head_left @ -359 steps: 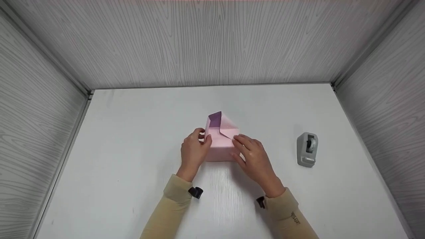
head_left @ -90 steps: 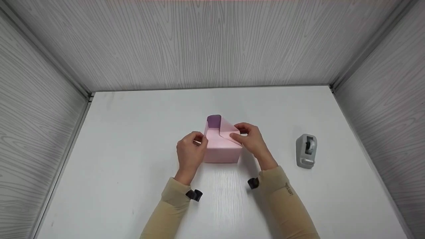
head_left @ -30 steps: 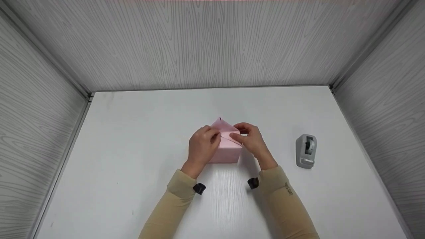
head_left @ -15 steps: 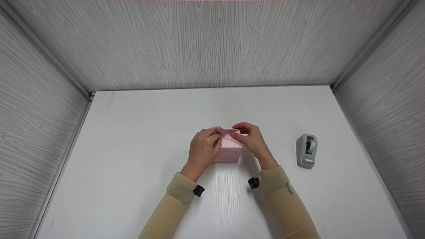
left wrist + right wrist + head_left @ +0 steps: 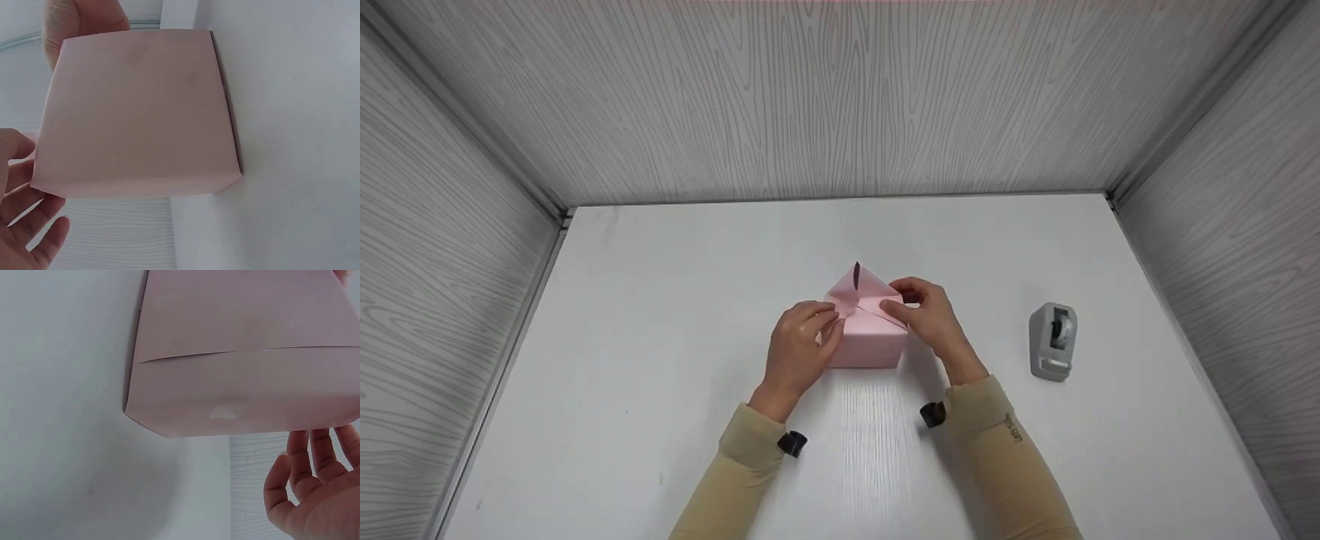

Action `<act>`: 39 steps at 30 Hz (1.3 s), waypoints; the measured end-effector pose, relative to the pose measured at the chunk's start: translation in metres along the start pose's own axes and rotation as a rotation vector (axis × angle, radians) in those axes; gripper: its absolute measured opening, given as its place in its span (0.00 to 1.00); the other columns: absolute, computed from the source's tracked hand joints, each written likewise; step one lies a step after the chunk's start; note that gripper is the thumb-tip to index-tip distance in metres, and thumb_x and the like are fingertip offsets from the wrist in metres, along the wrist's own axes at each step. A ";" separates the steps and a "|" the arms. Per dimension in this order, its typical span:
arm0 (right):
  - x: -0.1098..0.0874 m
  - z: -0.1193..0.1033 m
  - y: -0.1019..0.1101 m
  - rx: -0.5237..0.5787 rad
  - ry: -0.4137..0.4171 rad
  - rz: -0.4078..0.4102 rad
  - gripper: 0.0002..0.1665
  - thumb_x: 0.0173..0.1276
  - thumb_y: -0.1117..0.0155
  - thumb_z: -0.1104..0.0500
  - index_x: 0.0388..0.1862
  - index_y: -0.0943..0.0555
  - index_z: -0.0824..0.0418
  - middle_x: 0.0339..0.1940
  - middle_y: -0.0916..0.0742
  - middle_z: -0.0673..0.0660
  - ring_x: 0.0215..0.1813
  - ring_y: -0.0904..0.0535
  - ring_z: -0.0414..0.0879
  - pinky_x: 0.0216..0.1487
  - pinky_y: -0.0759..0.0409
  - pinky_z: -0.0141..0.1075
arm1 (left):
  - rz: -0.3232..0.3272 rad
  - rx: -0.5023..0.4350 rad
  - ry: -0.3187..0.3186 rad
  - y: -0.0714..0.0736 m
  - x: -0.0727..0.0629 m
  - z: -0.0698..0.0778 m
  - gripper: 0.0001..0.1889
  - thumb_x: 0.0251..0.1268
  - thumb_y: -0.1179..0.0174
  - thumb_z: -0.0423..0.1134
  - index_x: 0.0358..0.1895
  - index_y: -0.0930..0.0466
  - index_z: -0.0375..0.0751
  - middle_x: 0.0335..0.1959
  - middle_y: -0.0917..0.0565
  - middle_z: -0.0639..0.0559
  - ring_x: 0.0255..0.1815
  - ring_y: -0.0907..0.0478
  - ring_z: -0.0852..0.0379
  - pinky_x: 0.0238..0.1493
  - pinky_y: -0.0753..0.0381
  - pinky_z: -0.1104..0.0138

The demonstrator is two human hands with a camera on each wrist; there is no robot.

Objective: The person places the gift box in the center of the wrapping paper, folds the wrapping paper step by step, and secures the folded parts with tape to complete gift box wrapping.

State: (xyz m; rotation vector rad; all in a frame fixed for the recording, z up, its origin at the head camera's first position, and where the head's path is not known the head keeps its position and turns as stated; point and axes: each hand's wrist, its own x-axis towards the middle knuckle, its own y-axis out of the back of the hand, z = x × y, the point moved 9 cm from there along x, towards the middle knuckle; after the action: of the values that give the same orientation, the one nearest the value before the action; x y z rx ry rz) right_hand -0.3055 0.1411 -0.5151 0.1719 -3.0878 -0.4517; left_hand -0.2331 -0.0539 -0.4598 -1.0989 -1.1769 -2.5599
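Note:
A box wrapped in pink paper (image 5: 864, 349) rests on the white table in the head view, its end flaps folding into a peak on top with a dark purple slit. At its left side my left hand (image 5: 801, 345) lays its fingertips on the left flap, thumb close below. In the left wrist view the fingers (image 5: 34, 222) show loosely spread beside the wrapped box (image 5: 135, 112). My right hand (image 5: 931, 322) holds the right flap and corner, thumb on top and fingers behind. In the right wrist view a seam and a piece of clear tape (image 5: 226, 409) show on the box.
A grey tape dispenser (image 5: 1053, 341) with a roll of clear tape stands on the table (image 5: 660, 300) at the right. Wood-grain panels (image 5: 840, 105) enclose the back and both sides. Each wrist wears a small black camera.
The upright left flap with its purple inside has been folded inward, briefly flattened, and now peaks again. My left hand has loosened from its pinch and drawn back left; the right hand stays put.

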 end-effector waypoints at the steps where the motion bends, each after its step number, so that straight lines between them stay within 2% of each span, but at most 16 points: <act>1: 0.000 0.000 0.000 0.000 0.003 0.001 0.18 0.61 0.27 0.60 0.49 0.17 0.63 0.45 0.15 0.57 0.50 0.22 0.50 0.52 0.26 0.42 | -0.001 0.009 -0.014 0.000 -0.001 0.001 0.07 0.61 0.33 0.36 0.38 0.11 0.36 0.41 0.13 0.48 0.46 0.18 0.52 0.52 0.21 0.60; 6: -0.001 -0.002 0.000 -0.001 0.022 -0.002 0.17 0.61 0.28 0.61 0.49 0.17 0.63 0.45 0.15 0.57 0.49 0.22 0.51 0.50 0.26 0.42 | -0.009 0.063 -0.078 -0.004 -0.008 0.006 0.11 0.62 0.33 0.39 0.42 0.12 0.35 0.46 0.13 0.46 0.51 0.18 0.50 0.54 0.22 0.56; 10: -0.002 -0.009 -0.001 -0.062 0.066 -0.012 0.18 0.62 0.29 0.61 0.50 0.17 0.64 0.45 0.15 0.57 0.49 0.22 0.51 0.49 0.25 0.42 | -0.030 0.072 -0.097 -0.006 -0.011 0.009 0.13 0.63 0.34 0.40 0.45 0.13 0.34 0.48 0.14 0.44 0.55 0.19 0.49 0.54 0.22 0.56; 17: -0.002 -0.032 -0.003 -0.224 0.229 -0.010 0.18 0.61 0.30 0.63 0.51 0.18 0.65 0.46 0.15 0.58 0.50 0.22 0.51 0.49 0.25 0.47 | -0.016 0.091 -0.115 -0.006 -0.011 0.009 0.12 0.62 0.33 0.41 0.43 0.13 0.37 0.46 0.15 0.44 0.53 0.19 0.48 0.50 0.21 0.55; 22: 0.000 -0.050 -0.006 -0.245 0.317 0.009 0.14 0.63 0.31 0.63 0.47 0.18 0.65 0.42 0.15 0.57 0.47 0.21 0.50 0.47 0.24 0.49 | -0.021 0.141 -0.133 -0.009 -0.012 0.009 0.13 0.62 0.33 0.43 0.44 0.14 0.38 0.45 0.15 0.44 0.53 0.19 0.47 0.48 0.20 0.53; 29: 0.007 -0.066 -0.006 -0.228 0.323 0.079 0.08 0.66 0.32 0.60 0.41 0.16 0.65 0.35 0.15 0.55 0.38 0.20 0.46 0.40 0.21 0.41 | -0.046 0.159 -0.127 -0.010 -0.011 0.010 0.13 0.63 0.34 0.44 0.46 0.13 0.41 0.45 0.15 0.45 0.55 0.20 0.47 0.49 0.21 0.52; 32: 0.011 -0.069 -0.006 -0.234 0.308 0.107 0.07 0.66 0.32 0.61 0.38 0.16 0.64 0.32 0.15 0.54 0.35 0.20 0.46 0.38 0.22 0.38 | -0.078 0.160 -0.123 -0.013 -0.010 0.010 0.14 0.65 0.36 0.45 0.49 0.14 0.42 0.45 0.17 0.45 0.54 0.21 0.46 0.49 0.22 0.51; 36: 0.014 -0.069 -0.006 -0.250 0.295 0.128 0.05 0.66 0.33 0.62 0.34 0.16 0.64 0.31 0.14 0.54 0.34 0.20 0.47 0.41 0.21 0.42 | -0.129 0.189 -0.129 -0.021 -0.010 0.010 0.16 0.69 0.41 0.45 0.54 0.16 0.44 0.45 0.21 0.46 0.52 0.25 0.46 0.48 0.23 0.52; 39: 0.015 -0.070 -0.007 -0.260 0.298 0.138 0.04 0.66 0.33 0.63 0.33 0.16 0.64 0.30 0.14 0.55 0.34 0.19 0.47 0.41 0.20 0.46 | -0.142 0.210 -0.138 -0.023 -0.010 0.010 0.16 0.71 0.44 0.45 0.55 0.16 0.44 0.50 0.22 0.47 0.52 0.27 0.46 0.48 0.24 0.53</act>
State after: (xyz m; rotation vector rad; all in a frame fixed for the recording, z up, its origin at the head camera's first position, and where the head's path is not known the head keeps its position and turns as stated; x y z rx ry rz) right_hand -0.3177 0.1133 -0.4502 0.0188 -2.6988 -0.7386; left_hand -0.2289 -0.0329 -0.4766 -1.1979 -1.5686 -2.4195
